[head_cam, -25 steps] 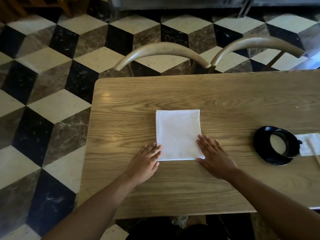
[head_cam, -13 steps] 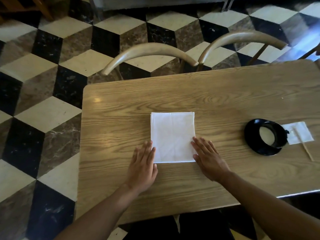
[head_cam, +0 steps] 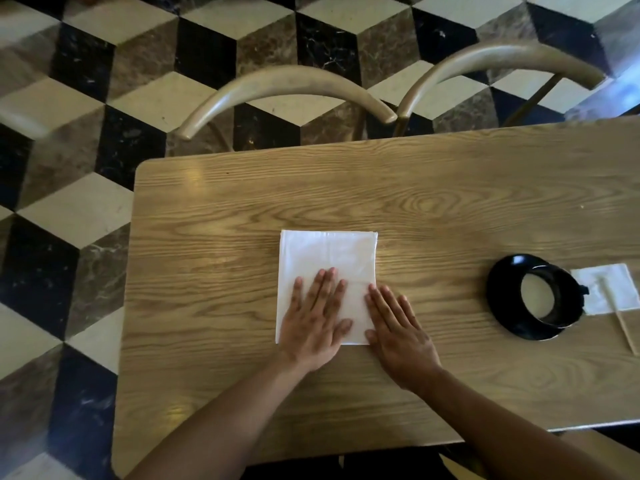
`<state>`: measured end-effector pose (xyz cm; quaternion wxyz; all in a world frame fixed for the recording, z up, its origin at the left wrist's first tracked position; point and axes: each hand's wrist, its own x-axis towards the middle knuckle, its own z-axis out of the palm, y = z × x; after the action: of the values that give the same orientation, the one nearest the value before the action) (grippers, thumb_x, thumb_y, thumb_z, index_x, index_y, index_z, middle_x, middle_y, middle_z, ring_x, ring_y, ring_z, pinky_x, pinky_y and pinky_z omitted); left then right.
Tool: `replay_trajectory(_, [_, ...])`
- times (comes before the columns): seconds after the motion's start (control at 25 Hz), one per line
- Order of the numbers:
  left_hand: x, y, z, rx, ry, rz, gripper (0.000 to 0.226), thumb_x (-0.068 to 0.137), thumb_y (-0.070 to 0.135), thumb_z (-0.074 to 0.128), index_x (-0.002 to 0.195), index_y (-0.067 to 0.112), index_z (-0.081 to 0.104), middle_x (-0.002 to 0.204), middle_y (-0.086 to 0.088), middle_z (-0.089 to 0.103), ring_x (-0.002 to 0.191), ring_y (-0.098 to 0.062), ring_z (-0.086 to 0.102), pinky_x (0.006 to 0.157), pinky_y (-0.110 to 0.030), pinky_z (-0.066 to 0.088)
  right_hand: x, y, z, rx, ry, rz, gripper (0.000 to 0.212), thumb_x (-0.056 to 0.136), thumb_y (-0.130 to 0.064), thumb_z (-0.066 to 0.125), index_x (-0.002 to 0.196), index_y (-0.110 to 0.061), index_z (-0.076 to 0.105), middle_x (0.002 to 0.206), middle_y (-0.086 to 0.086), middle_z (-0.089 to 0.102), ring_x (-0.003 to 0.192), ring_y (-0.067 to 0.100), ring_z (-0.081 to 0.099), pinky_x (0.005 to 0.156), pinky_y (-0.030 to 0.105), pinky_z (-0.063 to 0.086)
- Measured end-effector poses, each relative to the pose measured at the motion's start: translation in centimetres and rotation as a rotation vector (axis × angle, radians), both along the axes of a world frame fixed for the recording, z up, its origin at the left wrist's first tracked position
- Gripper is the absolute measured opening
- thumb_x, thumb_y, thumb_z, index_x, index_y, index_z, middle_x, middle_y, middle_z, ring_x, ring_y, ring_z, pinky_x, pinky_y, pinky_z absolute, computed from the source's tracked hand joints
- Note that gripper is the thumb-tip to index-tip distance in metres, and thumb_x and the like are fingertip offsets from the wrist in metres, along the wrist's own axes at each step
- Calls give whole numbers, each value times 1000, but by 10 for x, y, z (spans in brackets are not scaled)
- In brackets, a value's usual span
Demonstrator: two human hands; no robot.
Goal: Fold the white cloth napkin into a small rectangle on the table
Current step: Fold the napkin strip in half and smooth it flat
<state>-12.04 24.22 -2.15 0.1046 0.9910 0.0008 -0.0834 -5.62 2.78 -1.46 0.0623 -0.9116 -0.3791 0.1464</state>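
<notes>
Altogether one folded napkin [head_cam: 328,265] under two flat, open-fingered hands, left hand [head_cam: 313,323] and right hand [head_cam: 398,334], nothing gripped.

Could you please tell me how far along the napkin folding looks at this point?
Done: the white napkin already lies folded into a neat, roughly square stack on the table. In hand: the left hand presses flat on its near half, while the right hand rests open at its right edge, mostly on the wood. Left: probably one more fold to make a smaller rectangle, if that is wanted.

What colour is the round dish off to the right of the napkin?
Glossy black dish, with a pale centre; the head view shows it clearly.
</notes>
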Motion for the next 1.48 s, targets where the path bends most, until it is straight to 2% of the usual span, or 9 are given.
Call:
replay_trajectory(0.16, [-21, 53, -1, 73, 21, 142, 83, 101, 57, 40, 164, 12, 11, 173, -11, 4, 160, -29, 5, 127, -58, 11, 1, -2, -1, -1, 8, 2, 65, 107, -41, 31, 162, -11, 13, 172, 5, 3, 158, 22, 0, 126, 44, 10])
replay_trajectory(0.32, [-30, 74, 1, 111, 90, 190, 86, 100, 62, 28, 163, 7, 6, 173, -14, -1, 160, -31, 2, 127, -59, 3, 2, -1, -1, 17, 9, -5, 65, 106, -40, 33, 161, -11, 16, 171, 6, 7, 158, 23, 4, 125, 45, 14])
replay_trajectory(0.44, [-10, 54, 10, 54, 38, 209, 84, 101, 60, 31, 163, 8, 9, 172, -16, 0, 160, -34, -1, 127, -58, 2, -1, 1, 0, 63, 0, -28, 64, 104, -39, 37, 161, -12, 23, 171, 5, 12, 158, 23, 8, 124, 46, 17])
replay_trajectory(0.64, [73, -4, 18, -39, -79, 43, 68, 107, 42, 33, 162, 6, 18, 172, -14, 8, 161, -29, 1, 129, -56, 8, 24, 21, 7, 212, -16, -107, 56, 101, -29, 47, 153, -9, 42, 164, 8, 33, 154, 27, 27, 126, 48, 18])
replay_trajectory(0.8, [111, -15, 1, -64, -54, 92, 62, 106, 36, 30, 161, 6, 24, 172, -13, 14, 160, -30, 11, 128, -54, 11, 49, 33, -2, 181, -105, -139, 59, 102, -28, 50, 155, -6, 37, 164, 12, 33, 154, 29, 25, 124, 49, 20])
replay_trajectory(0.92, [116, -9, -8, -39, -63, 18, 62, 108, 38, 26, 161, 7, 22, 172, -13, 14, 160, -29, 10, 127, -55, 16, 49, 29, -10, 156, -116, -123, 61, 104, -32, 45, 157, -6, 32, 166, 10, 28, 156, 26, 19, 125, 48, 18])
replay_trajectory(1.2, [95, 47, -2, 58, -4, 31, 67, 106, 58, 22, 164, 26, 12, 174, -4, 2, 161, -23, 0, 129, -53, 7, 49, 28, -12, 125, -80, -139, 67, 104, -38, 42, 160, -7, 22, 169, 7, 19, 157, 25, 14, 125, 50, 20])
replay_trajectory(1.32, [81, 86, -3, 102, 39, 126, 71, 103, 66, 19, 164, 31, 9, 174, -3, -2, 160, -23, -4, 129, -54, 4, 49, 27, -12, 115, -76, -136, 67, 105, -39, 40, 160, -8, 21, 170, 7, 17, 158, 25, 12, 125, 51, 21])
replay_trajectory(1.48, [69, 108, -1, 65, 63, 278, 76, 102, 65, 18, 165, 23, 7, 173, -12, -1, 160, -32, -2, 127, -59, 7, 49, 27, -12, 107, -60, -133, 66, 105, -40, 37, 160, -8, 22, 169, 7, 18, 158, 25, 12, 124, 52, 22])
